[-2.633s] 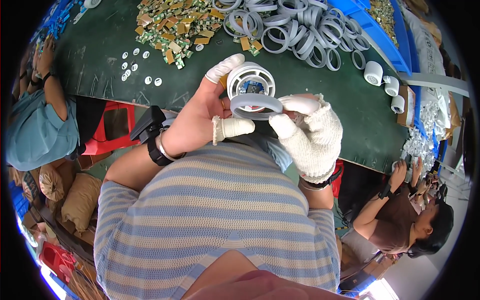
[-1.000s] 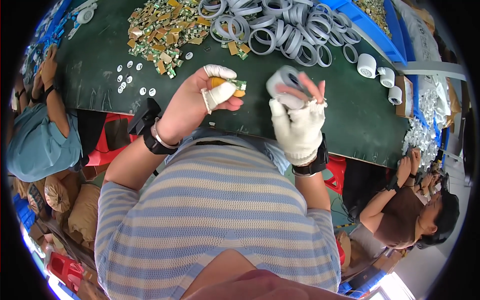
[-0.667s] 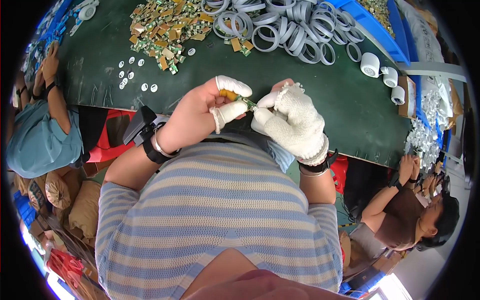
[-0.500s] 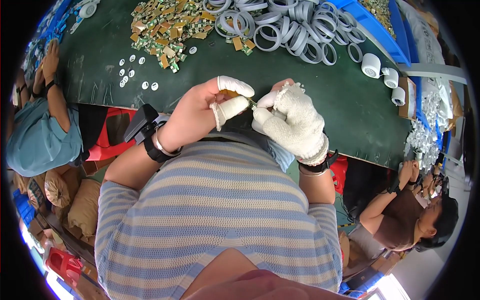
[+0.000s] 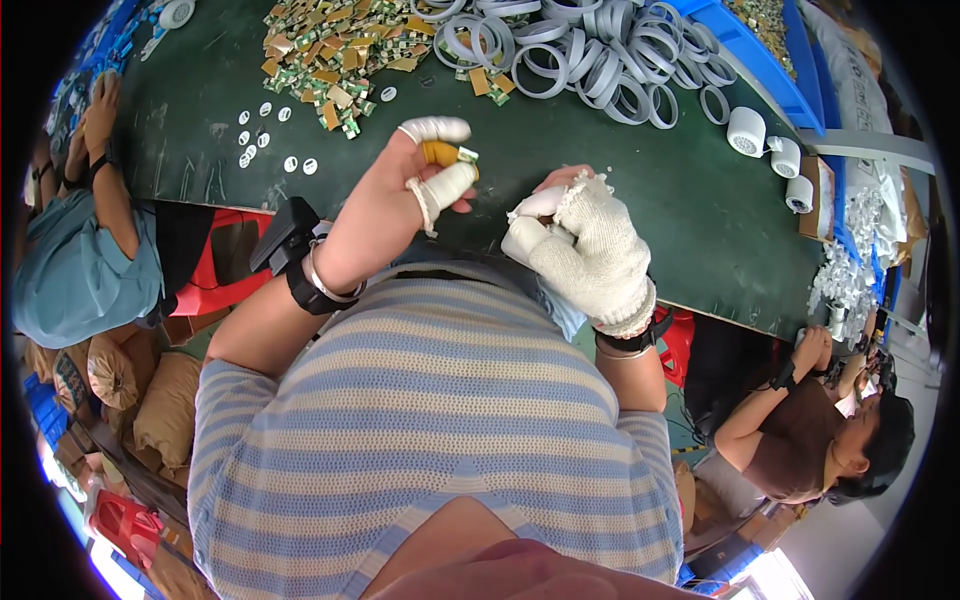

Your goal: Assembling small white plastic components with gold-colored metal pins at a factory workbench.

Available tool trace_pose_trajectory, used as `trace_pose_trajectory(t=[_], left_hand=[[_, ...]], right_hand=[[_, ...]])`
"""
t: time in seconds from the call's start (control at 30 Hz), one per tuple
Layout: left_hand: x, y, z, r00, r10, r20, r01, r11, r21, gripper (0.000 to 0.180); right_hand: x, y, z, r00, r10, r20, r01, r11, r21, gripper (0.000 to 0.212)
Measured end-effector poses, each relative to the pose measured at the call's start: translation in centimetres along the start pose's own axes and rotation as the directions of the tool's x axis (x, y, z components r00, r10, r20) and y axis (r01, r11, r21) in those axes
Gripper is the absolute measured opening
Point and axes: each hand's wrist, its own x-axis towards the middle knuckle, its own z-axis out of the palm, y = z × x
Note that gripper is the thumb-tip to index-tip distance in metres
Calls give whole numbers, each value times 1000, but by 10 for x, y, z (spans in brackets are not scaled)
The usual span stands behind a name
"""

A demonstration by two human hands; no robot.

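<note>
My left hand (image 5: 395,190), with white cots on thumb and index finger and an orange one on another finger, pinches a small green circuit board (image 5: 468,156). Its index finger is lifted off the board. To the right, my right hand (image 5: 585,240), in a white knitted glove, is closed with thumb and fingers together; whatever it may hold is hidden. The two hands are a little apart above the near part of the table. Beyond them lies a heap of small circuit boards (image 5: 345,55) with tan and green faces.
Several white round discs (image 5: 291,164) lie on the dark green table (image 5: 180,130). Grey rings (image 5: 600,60) are piled at the back, beside a blue bin (image 5: 775,75). White cylindrical parts (image 5: 746,132) stand at right. Co-workers sit on both sides.
My hands have come apart. The left has moved left and up with the circuit board, its index finger lifting away. My right hand has barely moved.
</note>
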Motion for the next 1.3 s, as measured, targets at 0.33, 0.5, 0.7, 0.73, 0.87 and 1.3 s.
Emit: trace_pose_trajectory(t=[0.33, 0.5, 0.7, 0.73, 0.87, 1.3], left_hand=[[-15, 4, 7, 981, 83, 175, -92, 995, 45, 27], [-22, 15, 3, 966, 39, 256, -76, 988, 136, 29], [-21, 13, 4, 974, 71, 216, -88, 994, 72, 26], [-21, 12, 3, 970, 78, 228, -108, 987, 120, 26], [-21, 9, 6, 966, 132, 221, -173, 969, 176, 25], [-21, 9, 3, 976, -8, 217, -30, 985, 171, 20]], right_hand=[[6, -6, -6, 990, 42, 133, -38, 999, -30, 9], [8, -1, -8, 978, 63, 198, -63, 998, -6, 9], [8, -5, -8, 982, 78, 171, -88, 995, 49, 10], [8, -4, -8, 982, 78, 171, -88, 995, 49, 10], [7, -3, -6, 989, 49, 137, -47, 999, -12, 10], [8, -7, -15, 962, 106, 251, -84, 992, -94, 14]])
